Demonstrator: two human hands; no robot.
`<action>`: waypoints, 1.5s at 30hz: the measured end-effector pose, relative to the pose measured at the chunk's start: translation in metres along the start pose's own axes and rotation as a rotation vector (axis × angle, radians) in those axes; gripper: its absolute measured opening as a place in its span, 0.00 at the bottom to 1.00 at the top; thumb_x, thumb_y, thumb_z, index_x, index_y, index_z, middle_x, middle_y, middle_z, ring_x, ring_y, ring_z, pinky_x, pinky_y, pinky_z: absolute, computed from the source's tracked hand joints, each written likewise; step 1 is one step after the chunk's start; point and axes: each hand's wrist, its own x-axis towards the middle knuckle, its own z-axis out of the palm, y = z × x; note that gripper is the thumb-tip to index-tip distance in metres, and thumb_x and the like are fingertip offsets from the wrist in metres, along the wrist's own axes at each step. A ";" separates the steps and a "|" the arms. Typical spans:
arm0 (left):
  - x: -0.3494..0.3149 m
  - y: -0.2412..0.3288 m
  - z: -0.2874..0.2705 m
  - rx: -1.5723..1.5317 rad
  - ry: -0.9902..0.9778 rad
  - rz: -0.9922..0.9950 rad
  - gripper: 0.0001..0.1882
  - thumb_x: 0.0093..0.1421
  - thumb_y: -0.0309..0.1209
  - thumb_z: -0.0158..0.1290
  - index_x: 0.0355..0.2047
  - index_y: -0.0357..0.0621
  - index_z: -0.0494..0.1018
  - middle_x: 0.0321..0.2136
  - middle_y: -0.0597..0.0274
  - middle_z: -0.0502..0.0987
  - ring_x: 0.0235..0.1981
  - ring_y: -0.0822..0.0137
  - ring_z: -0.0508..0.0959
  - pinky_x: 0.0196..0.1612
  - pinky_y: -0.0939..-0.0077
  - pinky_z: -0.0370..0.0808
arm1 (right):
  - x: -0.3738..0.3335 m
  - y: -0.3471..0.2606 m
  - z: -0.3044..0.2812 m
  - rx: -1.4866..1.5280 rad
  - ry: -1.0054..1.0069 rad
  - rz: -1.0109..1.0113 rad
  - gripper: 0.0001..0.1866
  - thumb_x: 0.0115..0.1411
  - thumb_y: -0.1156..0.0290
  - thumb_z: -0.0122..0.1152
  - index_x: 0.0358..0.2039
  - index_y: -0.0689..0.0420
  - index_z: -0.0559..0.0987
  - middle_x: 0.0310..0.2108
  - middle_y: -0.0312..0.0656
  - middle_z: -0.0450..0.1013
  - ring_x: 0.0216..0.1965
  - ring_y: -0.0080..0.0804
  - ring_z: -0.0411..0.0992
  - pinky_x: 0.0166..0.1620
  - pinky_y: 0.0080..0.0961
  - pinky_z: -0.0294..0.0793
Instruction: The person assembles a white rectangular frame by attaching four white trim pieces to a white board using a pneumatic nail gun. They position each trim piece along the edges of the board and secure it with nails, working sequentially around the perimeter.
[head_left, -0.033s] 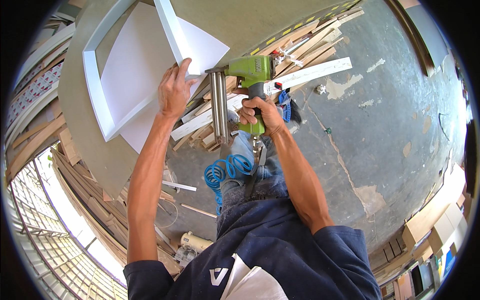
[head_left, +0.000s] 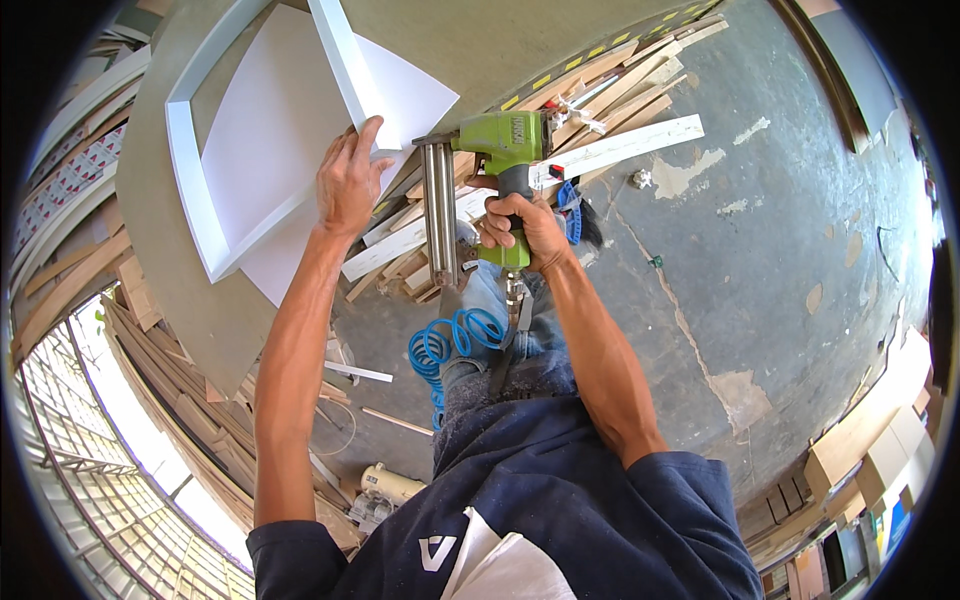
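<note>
My right hand (head_left: 528,228) is wrapped round the handle of a green pneumatic nail gun (head_left: 500,138). The gun's nose points left, and its silver magazine hangs down in front of my legs. A coiled blue air hose (head_left: 455,338) lies below the gun's air fitting. To the left, my left hand (head_left: 348,190) grips the near right corner of a white frame (head_left: 197,185) made of narrow boards. The gun's nose is just right of that corner, a small gap from my fingers. A white sheet (head_left: 265,110) lies under the frame on the workbench (head_left: 160,260).
Loose wood strips (head_left: 640,138) are piled on the floor beyond the gun, with a blue brush (head_left: 570,212) beside them. A cream-coloured motor or tank (head_left: 392,484) stands at the lower left. Boards are stacked along the left side and at the lower right.
</note>
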 end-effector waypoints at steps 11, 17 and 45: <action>0.001 0.002 0.002 0.009 0.007 0.000 0.36 0.51 0.23 0.69 0.62 0.46 0.71 0.47 0.50 0.82 0.49 0.48 0.82 0.53 0.58 0.79 | 0.002 0.001 0.005 -0.056 -0.037 0.040 0.22 0.64 0.78 0.55 0.60 0.64 0.74 0.18 0.32 0.64 0.15 0.22 0.62 0.31 0.31 0.70; 0.001 0.002 0.003 0.004 0.000 -0.001 0.36 0.51 0.23 0.69 0.62 0.46 0.71 0.48 0.50 0.82 0.49 0.48 0.81 0.52 0.57 0.79 | 0.003 0.000 0.006 -0.056 -0.011 0.031 0.22 0.65 0.77 0.54 0.59 0.64 0.74 0.19 0.32 0.63 0.15 0.22 0.63 0.30 0.31 0.70; 0.004 0.007 -0.013 -0.071 -0.127 0.001 0.48 0.44 0.25 0.56 0.70 0.43 0.57 0.60 0.37 0.71 0.67 0.37 0.66 0.72 0.31 0.54 | -0.003 -0.002 0.002 0.006 -0.048 0.036 0.26 0.62 0.77 0.54 0.62 0.66 0.71 0.18 0.34 0.64 0.16 0.26 0.62 0.32 0.32 0.71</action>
